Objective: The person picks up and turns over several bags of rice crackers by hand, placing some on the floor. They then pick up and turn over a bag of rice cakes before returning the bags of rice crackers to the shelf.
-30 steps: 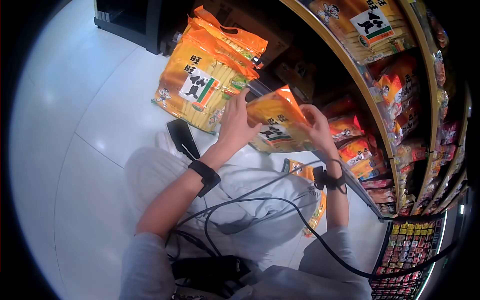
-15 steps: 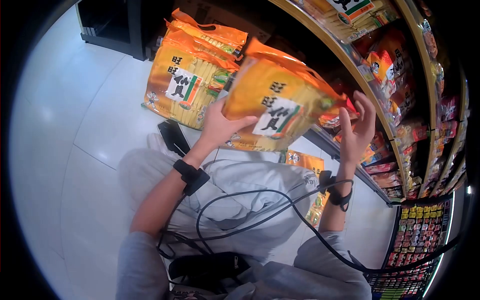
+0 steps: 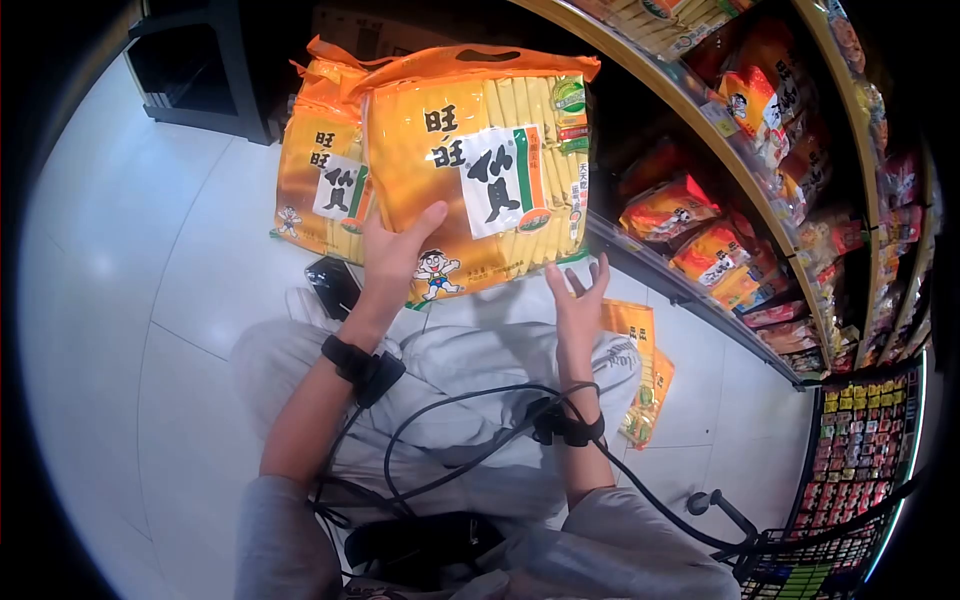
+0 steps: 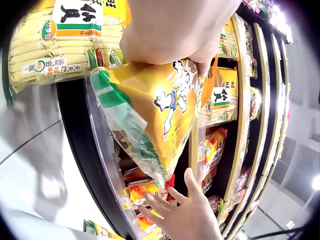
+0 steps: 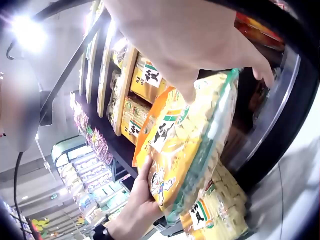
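A large orange and yellow bag of rice crackers [image 3: 500, 95] is held up with its printed front toward the head camera. My left hand [image 3: 390, 252] grips it by the lower left side, the thumb lying across the front and the fingers hidden behind. Just below the bag's lower right corner is my right hand [image 3: 578, 315], its fingers spread, as the left wrist view also shows. A matching bag [image 3: 308, 205] stands on the floor at the left, partly covered by the held one. Seen from the right wrist, the held bag [image 5: 182, 142] tilts, its green bottom edge facing the camera.
Shelves [image 3: 690, 85] packed with snack bags rise along the right. More orange bags [image 3: 630, 322] lie on the floor beside my right knee. A dark phone [image 3: 332, 284] lies near my shoe. Black cables [image 3: 470, 392] loop across my lap and wrists.
The bag came up from beside the shelf, swung left and turned its front fully to view, now overlapping the standing bag. My right hand let go of it and moved down below its corner.
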Motion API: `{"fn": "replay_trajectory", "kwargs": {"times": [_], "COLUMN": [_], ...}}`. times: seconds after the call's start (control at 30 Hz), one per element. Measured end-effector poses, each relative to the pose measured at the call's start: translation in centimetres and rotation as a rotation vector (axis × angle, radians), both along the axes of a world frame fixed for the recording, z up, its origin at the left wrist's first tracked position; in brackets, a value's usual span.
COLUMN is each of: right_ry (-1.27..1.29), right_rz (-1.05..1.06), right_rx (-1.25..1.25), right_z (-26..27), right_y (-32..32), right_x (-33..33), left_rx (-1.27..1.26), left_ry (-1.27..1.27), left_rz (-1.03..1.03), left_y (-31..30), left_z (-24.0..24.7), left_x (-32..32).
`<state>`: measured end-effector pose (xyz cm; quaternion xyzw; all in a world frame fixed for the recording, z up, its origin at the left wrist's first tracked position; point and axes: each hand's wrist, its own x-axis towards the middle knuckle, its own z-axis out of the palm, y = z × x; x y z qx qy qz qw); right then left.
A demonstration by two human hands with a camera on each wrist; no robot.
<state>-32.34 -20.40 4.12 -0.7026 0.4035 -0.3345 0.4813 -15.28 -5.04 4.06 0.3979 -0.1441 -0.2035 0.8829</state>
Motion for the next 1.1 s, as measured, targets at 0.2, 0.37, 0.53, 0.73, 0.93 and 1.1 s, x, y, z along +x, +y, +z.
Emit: {"fn": "replay_trajectory", "kwargs": {"times": [0.2,0.37,0.53,0.73,0.93,1.1], "right_ry": [-0.443,-0.570,-0.774,-0.981,-0.997,-0.603], "right_rz": [0.422,0.580,0.378,0.176,0.172,0.353], "right_rx": [0.808,0.922,0.932,0.957,0.906,0.196], "right_z": [-1.5,-3.3,-2.4,-4.1,-4.8,-5.4], "right_y": [0.7,0.3,-0.9,-7.0,-15.9,-18.5], "right_x": [0.6,1.3,1.7,3.7,10.9,15.9], "left_rx": [-0.029,0.160,0.022,0.155,0.118,0.152], "left_ry": [0.032,-0.080,-0.198,-0.253,-0.228,-0.161], "left_rz": [-0.059,-0.160,-0.379,-0.415,-0.461,-0.478], "left_y": [0.4,0.6,-0.3,-0.6,-0.4,-1.2], "left_z": [0.3,0.1,0.1,-1.3,-1.3,-1.9], "left_x": [-0.1,0.6,-0.1,0.5,0.6,1.4]}}
